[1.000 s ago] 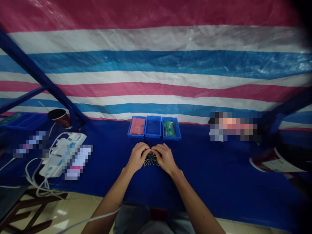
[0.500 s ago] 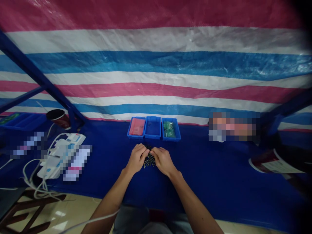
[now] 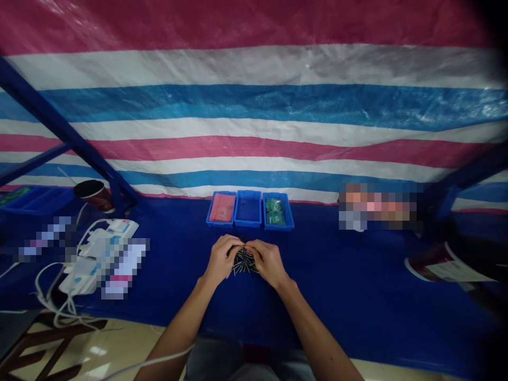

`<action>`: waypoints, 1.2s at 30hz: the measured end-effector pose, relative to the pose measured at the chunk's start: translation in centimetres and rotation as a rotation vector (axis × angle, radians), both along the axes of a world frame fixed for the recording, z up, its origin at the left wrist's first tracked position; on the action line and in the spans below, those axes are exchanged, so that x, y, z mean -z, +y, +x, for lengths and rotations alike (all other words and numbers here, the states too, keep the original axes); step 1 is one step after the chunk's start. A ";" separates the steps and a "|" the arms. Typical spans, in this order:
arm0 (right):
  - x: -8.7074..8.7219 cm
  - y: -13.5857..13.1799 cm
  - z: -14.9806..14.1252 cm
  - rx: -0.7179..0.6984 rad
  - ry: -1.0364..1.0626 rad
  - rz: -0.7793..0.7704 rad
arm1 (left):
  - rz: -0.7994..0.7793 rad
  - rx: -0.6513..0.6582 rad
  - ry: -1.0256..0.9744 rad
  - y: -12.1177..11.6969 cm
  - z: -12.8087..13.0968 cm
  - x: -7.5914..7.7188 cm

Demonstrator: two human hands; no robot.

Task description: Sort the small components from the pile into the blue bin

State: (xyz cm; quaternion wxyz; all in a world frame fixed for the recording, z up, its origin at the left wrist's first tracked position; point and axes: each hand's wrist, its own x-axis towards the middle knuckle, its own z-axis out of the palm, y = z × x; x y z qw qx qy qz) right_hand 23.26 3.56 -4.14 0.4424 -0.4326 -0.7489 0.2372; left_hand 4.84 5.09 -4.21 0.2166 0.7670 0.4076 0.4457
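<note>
A loose pile of thin, dark, stick-like pieces with yellowish glints [image 3: 243, 261] lies on the blue table between my hands. My left hand [image 3: 223, 260] is closed at the pile's left side, with thumb and fingertips pinched together. From the right, my right hand [image 3: 269, 261] bends in over the pile, also closed in a pinch. The fingertips of both hands nearly meet above the pile's far part. Whatever they pinch is too small and too covered to make out.
Beyond my hands stand three small blue bins: one with pink packets [image 3: 221, 207], a middle bin [image 3: 248, 224], and one with green packets [image 3: 275, 211]. A white power strip [image 3: 85, 270] with cables lies left. Cups [image 3: 95, 196] stand far left and right [image 3: 432, 263]. Striped sheeting hangs behind.
My fingertips have drawn slightly closer together over the pile. More of the pile's near side shows between my hands. The bins have stayed put.
</note>
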 end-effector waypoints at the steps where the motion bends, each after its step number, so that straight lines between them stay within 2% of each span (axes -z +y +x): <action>1: 0.0 0.0 0.0 -0.001 0.015 0.002 | 0.012 -0.014 -0.015 0.1 0.0 0.2; 7: 0.1 0.1 0.2 0.017 0.070 -0.003 | 0.061 -0.019 -0.018 0.2 -0.1 0.1; 18: -0.6 0.0 0.0 0.028 0.100 0.010 | -0.036 -0.034 0.051 -0.3 0.1 -1.0; 28: -0.8 0.0 -0.1 -0.008 0.060 0.010 | -0.055 -0.015 0.077 -0.3 -0.1 -0.9; 36: -0.7 0.1 0.0 0.054 0.071 0.005 | -0.049 -0.046 -0.007 -0.2 0.1 -0.6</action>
